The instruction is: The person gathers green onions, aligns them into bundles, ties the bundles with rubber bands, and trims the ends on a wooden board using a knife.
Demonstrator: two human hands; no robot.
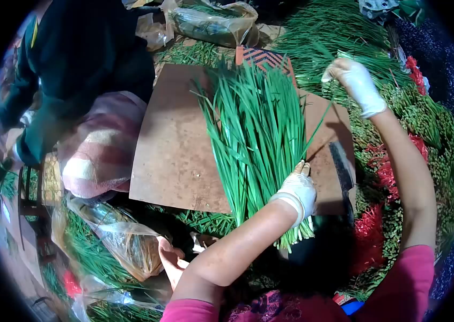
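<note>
Two gloved hands worked over a brown board (pixel 173 155) lying among heaps of greens. Much of the near scene was hidden by the person's own arms and pink sleeves, and the fisheye edges went dark. The left hand (pixel 297 190) had its grip closed around the pale near end of a fanned bunch of green chives (pixel 254 129) lying on the board. The right hand (pixel 353 80), raised at far right, pinched a single green stalk (pixel 321 115). A dark cleaver (pixel 342 172) lay right of the bunch. Another person's dark sleeve (pixel 77 70) crowded the far left, above plastic bags (pixel 119 236).
</note>
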